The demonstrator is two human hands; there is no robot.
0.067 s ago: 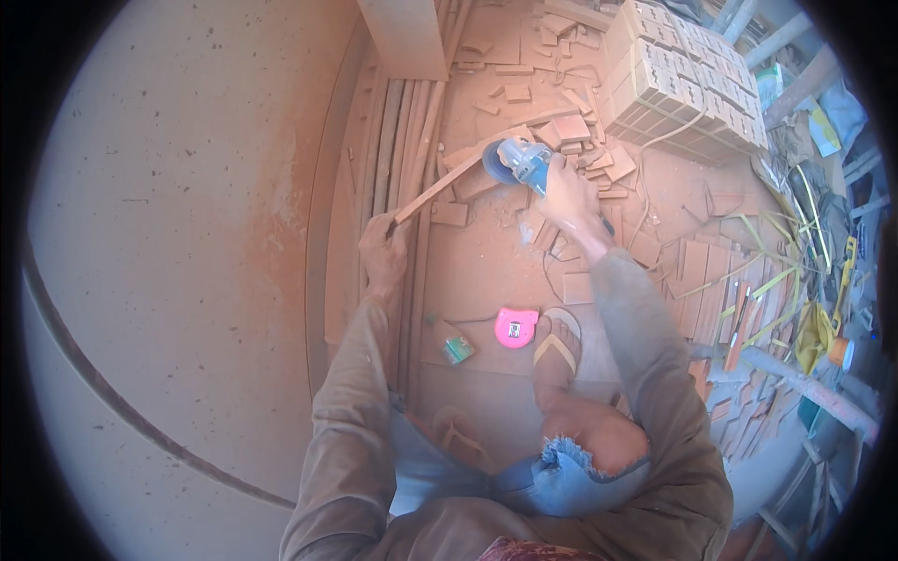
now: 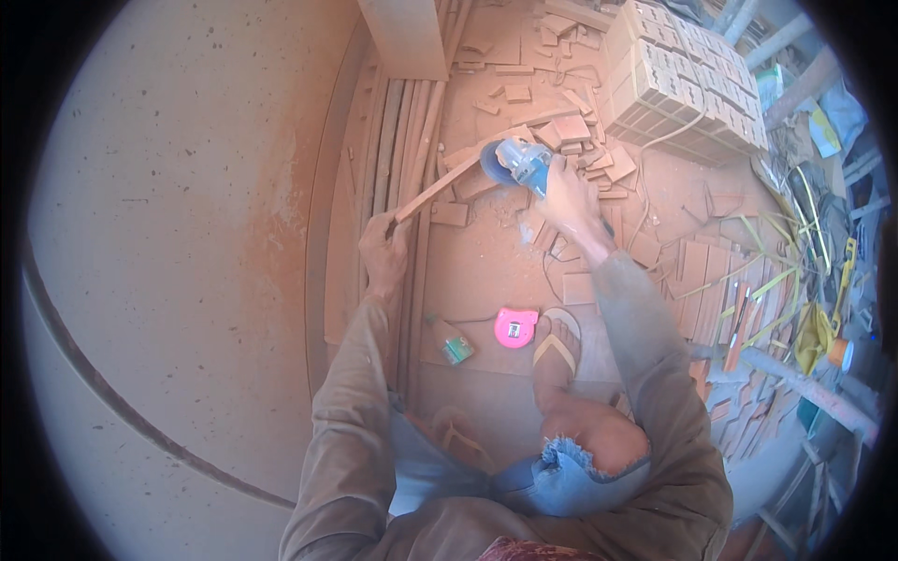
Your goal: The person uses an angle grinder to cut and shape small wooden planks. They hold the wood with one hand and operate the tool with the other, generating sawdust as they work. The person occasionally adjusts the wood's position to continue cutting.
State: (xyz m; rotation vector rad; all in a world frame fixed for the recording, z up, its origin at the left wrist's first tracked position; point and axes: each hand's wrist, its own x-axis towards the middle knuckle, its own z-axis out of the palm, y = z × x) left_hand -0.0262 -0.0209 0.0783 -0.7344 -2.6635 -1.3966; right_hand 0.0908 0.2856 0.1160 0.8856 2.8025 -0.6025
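Crouched: left hand (image 2: 383, 251) clamped on a thin tile strip (image 2: 440, 187); right hand (image 2: 566, 201) gripping a blue angle grinder (image 2: 516, 159) at the strip's far end.

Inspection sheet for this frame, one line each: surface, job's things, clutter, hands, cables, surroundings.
Surface: dusty reddish floor, coated in orange powder.
Job's things: blue angle grinder with its disc at the far end of a thin tile strip.
Clutter: broken tile pieces scattered around; pink tape measure and a small green object near the sandalled foot.
Hands: left hand grips the strip's near end; right hand grips the grinder.
Cables: a thin cord runs over the floor by the tile stack.
Surroundings: stacked tiles upper right; yellow strapping and scrap at right; pale curved wall at left.
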